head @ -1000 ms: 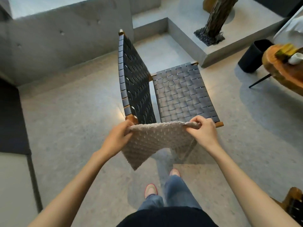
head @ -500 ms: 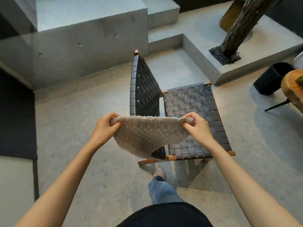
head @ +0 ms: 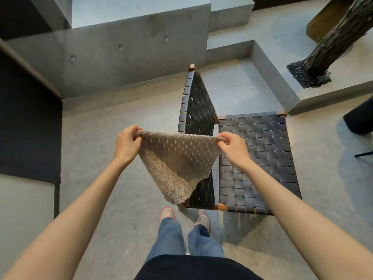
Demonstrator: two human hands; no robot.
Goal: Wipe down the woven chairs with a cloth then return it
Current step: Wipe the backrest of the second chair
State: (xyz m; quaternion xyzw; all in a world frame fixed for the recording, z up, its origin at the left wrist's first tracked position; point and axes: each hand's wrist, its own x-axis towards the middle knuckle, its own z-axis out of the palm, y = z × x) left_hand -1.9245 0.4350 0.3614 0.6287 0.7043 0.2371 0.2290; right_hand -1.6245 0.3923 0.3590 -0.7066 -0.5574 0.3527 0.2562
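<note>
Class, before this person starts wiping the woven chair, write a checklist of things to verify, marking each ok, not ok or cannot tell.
1. Left hand pinches a corner of the cloth: ok.
2. Right hand pinches the opposite top corner: ok.
3. Cloth stretched between the hands, not bunched: ok.
4. Woven chair upright, close in front of the person: ok.
5. Cloth touching the chair: cannot tell.
6. Cloth clean or damp: cannot tell.
</note>
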